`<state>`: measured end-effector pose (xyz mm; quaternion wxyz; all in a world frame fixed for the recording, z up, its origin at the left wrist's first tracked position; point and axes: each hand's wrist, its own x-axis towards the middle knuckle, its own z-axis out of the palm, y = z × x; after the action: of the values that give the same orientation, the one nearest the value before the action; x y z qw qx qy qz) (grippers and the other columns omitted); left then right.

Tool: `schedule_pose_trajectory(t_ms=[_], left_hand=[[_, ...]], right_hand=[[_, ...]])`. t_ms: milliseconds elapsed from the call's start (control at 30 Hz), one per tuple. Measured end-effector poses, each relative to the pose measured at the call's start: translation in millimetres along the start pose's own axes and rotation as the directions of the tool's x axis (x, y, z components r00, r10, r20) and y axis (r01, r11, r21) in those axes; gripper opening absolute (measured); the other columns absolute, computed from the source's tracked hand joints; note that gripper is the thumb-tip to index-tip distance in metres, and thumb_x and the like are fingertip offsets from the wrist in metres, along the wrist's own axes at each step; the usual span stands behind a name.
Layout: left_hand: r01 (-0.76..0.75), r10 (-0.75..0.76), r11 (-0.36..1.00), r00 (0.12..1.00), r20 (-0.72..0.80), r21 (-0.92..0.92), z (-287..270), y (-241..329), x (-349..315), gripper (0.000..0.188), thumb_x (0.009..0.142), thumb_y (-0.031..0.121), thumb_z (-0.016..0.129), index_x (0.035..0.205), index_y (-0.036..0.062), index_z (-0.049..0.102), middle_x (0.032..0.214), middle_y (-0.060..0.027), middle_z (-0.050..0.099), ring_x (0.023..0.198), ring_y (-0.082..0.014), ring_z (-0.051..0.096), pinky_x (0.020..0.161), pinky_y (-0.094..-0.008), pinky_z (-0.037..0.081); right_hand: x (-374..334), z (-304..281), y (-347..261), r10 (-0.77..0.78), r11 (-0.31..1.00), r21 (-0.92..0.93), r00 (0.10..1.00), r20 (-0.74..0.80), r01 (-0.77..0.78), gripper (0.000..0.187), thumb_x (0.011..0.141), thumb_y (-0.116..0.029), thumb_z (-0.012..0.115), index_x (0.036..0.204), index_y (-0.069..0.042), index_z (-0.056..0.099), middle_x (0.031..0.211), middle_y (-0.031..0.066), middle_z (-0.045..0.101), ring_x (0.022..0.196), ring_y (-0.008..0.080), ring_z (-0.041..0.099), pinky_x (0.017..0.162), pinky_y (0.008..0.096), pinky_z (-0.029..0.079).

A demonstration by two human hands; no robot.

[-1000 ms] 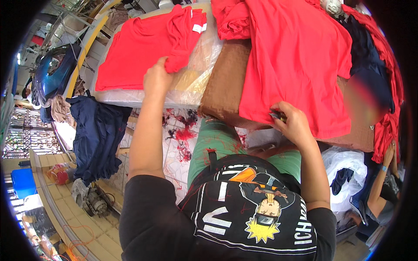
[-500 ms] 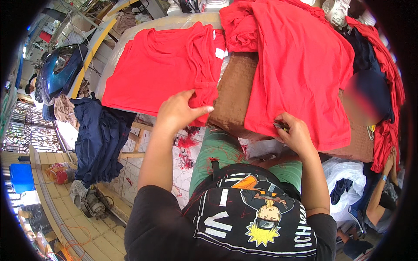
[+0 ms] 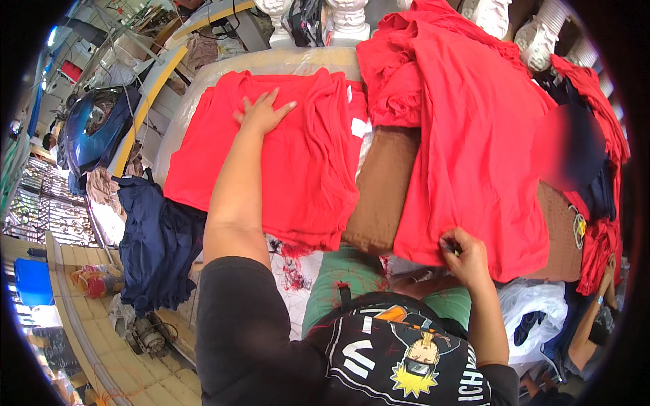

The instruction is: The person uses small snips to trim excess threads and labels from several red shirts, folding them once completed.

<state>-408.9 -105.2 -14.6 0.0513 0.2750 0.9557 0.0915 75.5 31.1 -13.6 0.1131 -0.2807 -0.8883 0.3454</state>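
Observation:
My left hand [image 3: 263,115] lies with fingers spread near the far edge of a pile of red shirts [image 3: 291,183] on the left. White labels [image 3: 359,127] show along the pile's right side. My right hand [image 3: 467,256] is closed at the near edge of another red shirt [image 3: 477,149], which is spread over a brown cushioned surface [image 3: 382,183]. Between its thumb and fingers is a small dark tool [image 3: 455,251], mostly hidden, so its exact kind is unclear.
More bunched red cloth [image 3: 393,88] lies at the far middle. Dark blue cloth [image 3: 156,243] hangs at the left. Red thread scraps [image 3: 292,267] litter the floor near my green-clad legs. Another person's arm [image 3: 588,311] shows at the right, beside a white plastic bag [image 3: 535,314].
My left hand has gone from the near right corner of the left pile to its far part, flattening onto it. My right hand stays by the near shirt edge. The view has shifted.

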Motion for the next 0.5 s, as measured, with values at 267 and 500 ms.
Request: schedule_pose_trajectory(t_ms=[267, 500], left_hand=[[0.280, -0.279, 0.960, 0.956, -0.086, 0.000, 24.5, -55.8, 25.1, 0.074, 0.085, 0.064, 0.048, 0.149, 0.0345, 0.028, 0.159, 0.0010, 0.020, 0.147, -0.0331, 0.009, 0.106, -0.0736, 0.012], [0.100, -0.100, 0.995, 0.981, -0.164, -0.010, 32.0, -63.6, 28.2, 0.070, 0.085, 0.060, 0.052, 0.147, 0.0308, 0.036, 0.157, -0.0009, 0.025, 0.146, -0.0306, 0.016, 0.108, -0.0698, 0.015]], right_hand=[[2.5, 2.4, -0.1, 0.036, 0.999, -0.020, 0.999, -0.023, -0.036, 0.020, 0.067, 0.001, 0.068, 0.084, -0.006, 0.062, 0.073, 0.0087, 0.067, 0.067, 0.0222, 0.069, 0.059, 0.0306, 0.052], [3.8, 7.9, 3.0, 0.021, 1.000, 0.011, 0.997, -0.069, -0.021, 0.015, 0.072, 0.003, 0.066, 0.084, -0.004, 0.061, 0.066, 0.0061, 0.061, 0.058, 0.0144, 0.061, 0.054, 0.0262, 0.046]])
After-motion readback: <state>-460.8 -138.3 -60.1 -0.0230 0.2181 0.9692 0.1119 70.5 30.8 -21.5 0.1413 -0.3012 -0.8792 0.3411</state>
